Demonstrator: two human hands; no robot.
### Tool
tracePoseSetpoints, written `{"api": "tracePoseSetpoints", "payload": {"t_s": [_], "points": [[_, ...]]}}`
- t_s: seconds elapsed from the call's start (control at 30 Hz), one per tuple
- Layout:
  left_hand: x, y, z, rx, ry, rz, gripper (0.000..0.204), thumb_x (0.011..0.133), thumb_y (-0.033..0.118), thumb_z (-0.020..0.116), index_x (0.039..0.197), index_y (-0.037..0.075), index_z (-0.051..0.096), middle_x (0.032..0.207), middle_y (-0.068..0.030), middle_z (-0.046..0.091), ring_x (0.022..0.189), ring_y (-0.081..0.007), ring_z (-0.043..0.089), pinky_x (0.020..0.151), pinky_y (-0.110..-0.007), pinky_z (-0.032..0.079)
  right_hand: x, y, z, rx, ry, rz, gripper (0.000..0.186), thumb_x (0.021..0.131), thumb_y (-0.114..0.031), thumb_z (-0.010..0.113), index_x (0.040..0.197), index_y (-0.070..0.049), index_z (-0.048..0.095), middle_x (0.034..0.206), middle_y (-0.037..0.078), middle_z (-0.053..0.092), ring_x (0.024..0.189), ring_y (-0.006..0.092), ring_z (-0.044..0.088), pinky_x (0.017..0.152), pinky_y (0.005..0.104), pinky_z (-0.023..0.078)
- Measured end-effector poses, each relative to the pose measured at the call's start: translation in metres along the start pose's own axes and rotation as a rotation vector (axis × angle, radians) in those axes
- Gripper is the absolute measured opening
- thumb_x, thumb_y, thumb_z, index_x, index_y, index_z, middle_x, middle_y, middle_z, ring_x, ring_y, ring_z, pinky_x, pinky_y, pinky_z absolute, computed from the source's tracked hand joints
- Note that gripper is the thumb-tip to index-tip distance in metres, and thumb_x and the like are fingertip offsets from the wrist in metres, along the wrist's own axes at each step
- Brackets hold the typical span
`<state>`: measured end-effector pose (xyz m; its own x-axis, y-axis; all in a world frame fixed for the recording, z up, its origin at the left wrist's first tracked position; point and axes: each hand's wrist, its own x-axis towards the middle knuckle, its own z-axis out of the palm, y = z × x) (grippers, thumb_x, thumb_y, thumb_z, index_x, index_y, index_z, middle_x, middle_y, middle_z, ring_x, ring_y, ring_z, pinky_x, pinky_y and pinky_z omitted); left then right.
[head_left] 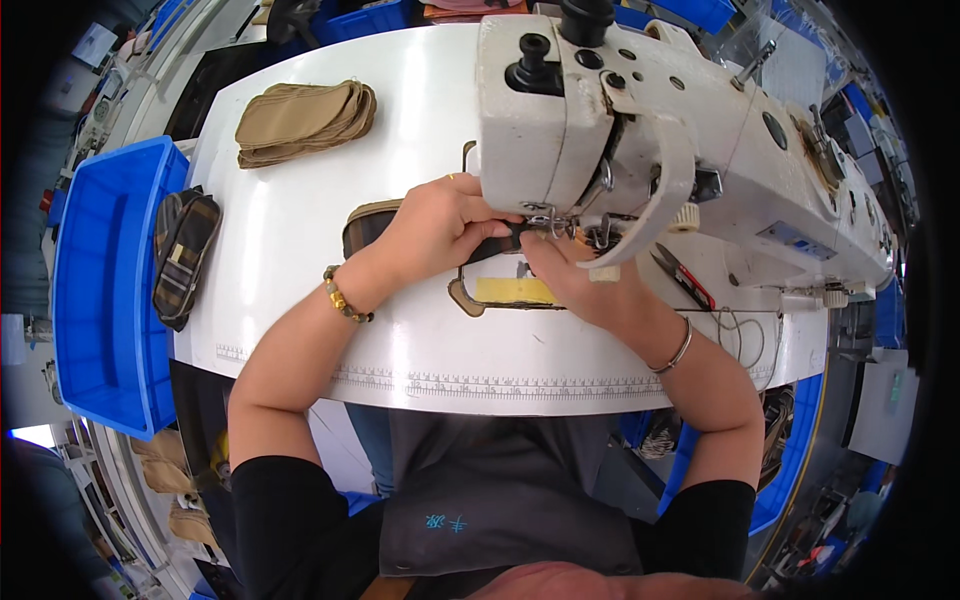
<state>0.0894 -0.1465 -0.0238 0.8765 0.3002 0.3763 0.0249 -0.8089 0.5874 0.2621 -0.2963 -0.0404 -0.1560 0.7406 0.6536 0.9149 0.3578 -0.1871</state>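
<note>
A white sewing machine [560, 130] stands over the table, its presser foot [545, 222] low between my hands. My left hand [430, 228] is closed on a dark fabric piece [490, 247] with a tan edge, thumb and fingers pinching it just left of the presser foot. Part of that piece shows beyond my left wrist. My right hand [580, 280] has its fingers pressed together at the fabric's near edge, beside the foot; its fingertips are partly covered by the machine. A yellow strip [515, 291] lies on the table just below the fabric.
Tan fabric pieces [300, 120] are stacked at the back left. A dark plaid pouch [185, 258] lies by the left edge, next to a blue bin [110, 300]. Red-handled scissors [685, 278] rest right of my right hand. A ruler scale [480, 386] runs along the front edge.
</note>
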Motion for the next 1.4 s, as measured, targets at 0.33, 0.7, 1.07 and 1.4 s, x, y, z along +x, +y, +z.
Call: {"api": "tracePoseSetpoints", "payload": {"t_s": [0.33, 0.7, 1.07, 1.4], "points": [[0.003, -0.009, 0.002, -0.132, -0.025, -0.048, 0.014, 0.083, 0.011, 0.074, 0.095, 0.005, 0.077, 0.093, -0.01, 0.072, 0.079, -0.0278, 0.068, 0.071, -0.034, 0.053, -0.006, -0.005, -0.001, -0.433, -0.098, -0.229, 0.029, 0.08, -0.006, 0.062, 0.109, -0.004, 0.066, 0.087, 0.001, 0.063, 0.068, 0.0113, 0.064, 0.045, 0.0256, 0.045], [0.001, 0.012, -0.011, 0.268, -0.071, 0.05, 0.022, 0.073, 0.021, 0.08, 0.094, 0.014, 0.079, 0.097, -0.0023, 0.072, 0.092, -0.0237, 0.066, 0.072, -0.034, 0.055, -0.001, -0.024, -0.008, -0.243, -0.348, -0.048, 0.028, 0.08, -0.009, 0.062, 0.107, -0.003, 0.067, 0.08, 0.003, 0.065, 0.073, 0.0167, 0.067, 0.062, 0.0312, 0.054], [0.005, 0.023, -0.01, 0.292, -0.018, 0.097, 0.029, 0.066, 0.021, 0.083, 0.092, 0.011, 0.08, 0.092, -0.0047, 0.073, 0.089, -0.0274, 0.065, 0.08, -0.037, 0.053, -0.012, -0.029, -0.022, -0.398, -0.465, -0.174, 0.042, 0.075, -0.01, 0.067, 0.114, 0.007, 0.065, 0.066, 0.002, 0.064, 0.053, 0.0166, 0.06, 0.052, 0.0295, 0.045], [0.011, 0.027, -0.014, 0.329, -0.076, 0.023, 0.03, 0.069, 0.021, 0.082, 0.098, 0.015, 0.079, 0.088, -0.0036, 0.073, 0.085, -0.0273, 0.066, 0.073, -0.036, 0.054, -0.019, -0.02, -0.009, -0.35, -0.377, -0.127, 0.033, 0.08, -0.011, 0.066, 0.109, 0.005, 0.066, 0.066, 0.008, 0.065, 0.058, 0.0204, 0.064, 0.054, 0.0313, 0.047]]}}
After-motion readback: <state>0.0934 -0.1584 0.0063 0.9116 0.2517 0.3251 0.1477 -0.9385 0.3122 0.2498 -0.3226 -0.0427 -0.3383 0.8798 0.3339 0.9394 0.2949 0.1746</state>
